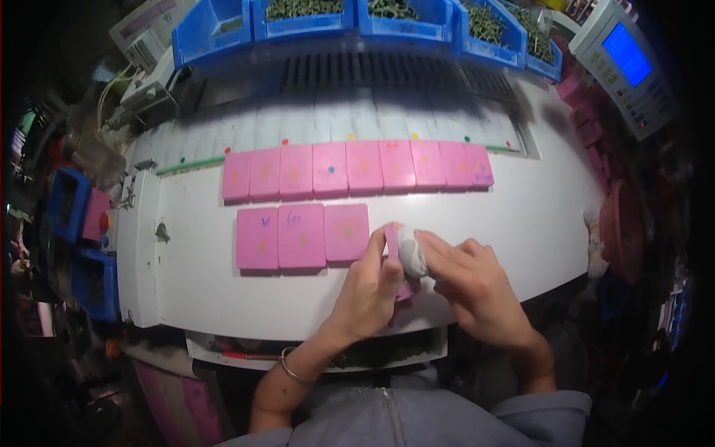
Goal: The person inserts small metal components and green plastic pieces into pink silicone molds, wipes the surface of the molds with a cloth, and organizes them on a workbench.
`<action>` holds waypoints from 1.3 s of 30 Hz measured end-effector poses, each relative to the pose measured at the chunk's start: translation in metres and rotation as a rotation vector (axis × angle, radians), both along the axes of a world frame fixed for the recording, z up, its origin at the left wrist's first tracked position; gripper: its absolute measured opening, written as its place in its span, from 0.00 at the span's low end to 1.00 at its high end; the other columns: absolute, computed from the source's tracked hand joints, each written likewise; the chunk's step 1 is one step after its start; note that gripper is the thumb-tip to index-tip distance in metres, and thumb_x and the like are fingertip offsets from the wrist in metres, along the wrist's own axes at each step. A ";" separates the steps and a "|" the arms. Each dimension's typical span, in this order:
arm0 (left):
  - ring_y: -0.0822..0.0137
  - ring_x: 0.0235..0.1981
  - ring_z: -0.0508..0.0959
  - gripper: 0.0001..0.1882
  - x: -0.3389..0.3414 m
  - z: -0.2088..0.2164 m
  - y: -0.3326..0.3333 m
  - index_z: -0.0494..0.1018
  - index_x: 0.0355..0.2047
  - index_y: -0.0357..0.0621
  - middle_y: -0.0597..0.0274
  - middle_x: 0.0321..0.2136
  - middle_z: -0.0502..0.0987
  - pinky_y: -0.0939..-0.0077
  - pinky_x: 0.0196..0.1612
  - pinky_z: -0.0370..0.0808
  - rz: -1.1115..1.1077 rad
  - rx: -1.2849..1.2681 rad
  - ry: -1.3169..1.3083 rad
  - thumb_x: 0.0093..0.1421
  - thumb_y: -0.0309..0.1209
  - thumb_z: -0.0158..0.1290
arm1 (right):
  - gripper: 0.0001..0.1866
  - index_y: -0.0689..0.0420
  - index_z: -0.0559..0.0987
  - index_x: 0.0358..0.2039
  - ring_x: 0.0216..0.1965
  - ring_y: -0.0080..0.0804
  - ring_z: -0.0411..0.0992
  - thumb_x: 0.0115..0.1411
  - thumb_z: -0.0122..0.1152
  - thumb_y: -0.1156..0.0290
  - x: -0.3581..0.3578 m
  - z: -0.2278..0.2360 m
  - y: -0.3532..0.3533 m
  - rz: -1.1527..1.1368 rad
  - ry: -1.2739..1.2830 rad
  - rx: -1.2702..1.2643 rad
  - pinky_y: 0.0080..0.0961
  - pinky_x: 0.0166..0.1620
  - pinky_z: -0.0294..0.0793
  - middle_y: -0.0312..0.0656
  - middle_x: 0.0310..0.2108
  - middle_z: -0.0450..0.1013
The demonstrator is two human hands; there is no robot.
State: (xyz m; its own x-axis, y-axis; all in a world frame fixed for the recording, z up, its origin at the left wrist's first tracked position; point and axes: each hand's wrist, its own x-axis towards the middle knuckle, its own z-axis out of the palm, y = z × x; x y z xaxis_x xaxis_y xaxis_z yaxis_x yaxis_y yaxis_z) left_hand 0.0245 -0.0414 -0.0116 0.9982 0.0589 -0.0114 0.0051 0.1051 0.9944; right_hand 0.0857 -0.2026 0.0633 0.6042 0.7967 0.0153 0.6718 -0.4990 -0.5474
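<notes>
Above the near edge of the white table, my left hand grips a pink block, turned almost edge-on. My right hand is closed round a rounded white bundle, perhaps cloth, against the block's right side. Fingers hide much of both. Left of my hands lie three larger pink blocks side by side, the nearest one close to my left fingers. Farther back runs a row of several pink blocks with small coloured marks.
Blue bins holding small dark green pieces line the back. A control panel with a blue screen stands back right. More blue bins are at left. An open drawer sits below the table's front edge. A red-brown basin is at right.
</notes>
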 end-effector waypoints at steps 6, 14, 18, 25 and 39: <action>0.65 0.24 0.76 0.33 0.009 0.012 0.011 0.64 0.51 0.33 0.51 0.33 0.75 0.71 0.29 0.76 0.136 -0.613 0.384 0.66 0.52 0.25 | 0.37 0.54 0.65 0.58 0.33 0.37 0.63 0.43 0.54 0.86 -0.008 -0.007 -0.002 -0.167 -0.074 0.153 0.29 0.42 0.60 0.40 0.57 0.65; 0.59 0.42 0.74 0.31 0.016 -0.002 -0.003 0.58 0.54 0.30 0.48 0.51 0.69 0.67 0.48 0.73 0.333 -0.424 0.071 0.66 0.46 0.22 | 0.31 0.50 0.71 0.53 0.33 0.33 0.62 0.43 0.55 0.78 -0.031 -0.024 0.006 0.017 -0.479 -0.127 0.29 0.39 0.58 0.37 0.55 0.66; 0.61 0.39 0.75 0.29 0.014 0.010 0.005 0.60 0.53 0.31 0.48 0.51 0.69 0.67 0.44 0.75 0.347 -0.567 0.082 0.68 0.43 0.20 | 0.29 0.49 0.72 0.52 0.35 0.33 0.62 0.45 0.54 0.77 -0.032 -0.011 0.003 -0.067 -0.412 -0.009 0.30 0.39 0.57 0.36 0.55 0.66; 0.63 0.34 0.76 0.29 0.015 0.008 -0.003 0.63 0.51 0.33 0.49 0.43 0.73 0.68 0.39 0.76 0.425 -0.662 0.073 0.68 0.46 0.24 | 0.33 0.48 0.71 0.54 0.38 0.37 0.63 0.42 0.55 0.79 -0.027 -0.018 -0.008 -0.087 -0.339 -0.140 0.31 0.42 0.59 0.36 0.57 0.64; 0.60 0.53 0.67 0.32 0.005 0.006 0.001 0.44 0.63 0.34 0.49 0.54 0.64 0.65 0.57 0.64 -0.111 -0.580 -0.095 0.68 0.47 0.27 | 0.19 0.67 0.78 0.35 0.33 0.38 0.71 0.37 0.62 0.81 -0.016 -0.009 -0.009 0.161 -0.544 0.499 0.26 0.37 0.72 0.46 0.35 0.71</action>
